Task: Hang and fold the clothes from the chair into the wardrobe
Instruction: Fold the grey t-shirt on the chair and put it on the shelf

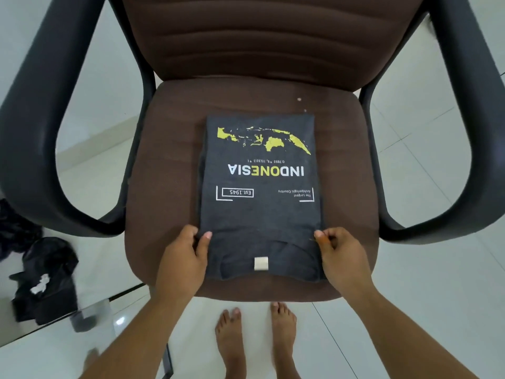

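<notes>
Two bare hands hold the near corners of a folded dark grey T-shirt lying flat on the brown padded seat of an office chair, seen from above. The left hand pinches the shirt's near left edge, thumb on top of the cloth; the right hand pinches the near right edge with curled fingers. The shirt is a neat rectangle with its collar and a small pale neck label nearest the person. Its print reads upside down from this view: a yellow map of islands, then "INDONESIA" in white with "ONE" in yellow, a boxed "Est.1945", and small text that seems to say "the Largest Archipelagic Country"; a line of coordinates is too small to read. The cloth looks light, soft and limp, so it would likely sag and unfold if lifted by one corner; supporting both sides, or sliding palms underneath, should keep the fold. Dark clothing lies on the white tiled floor at left.
</notes>
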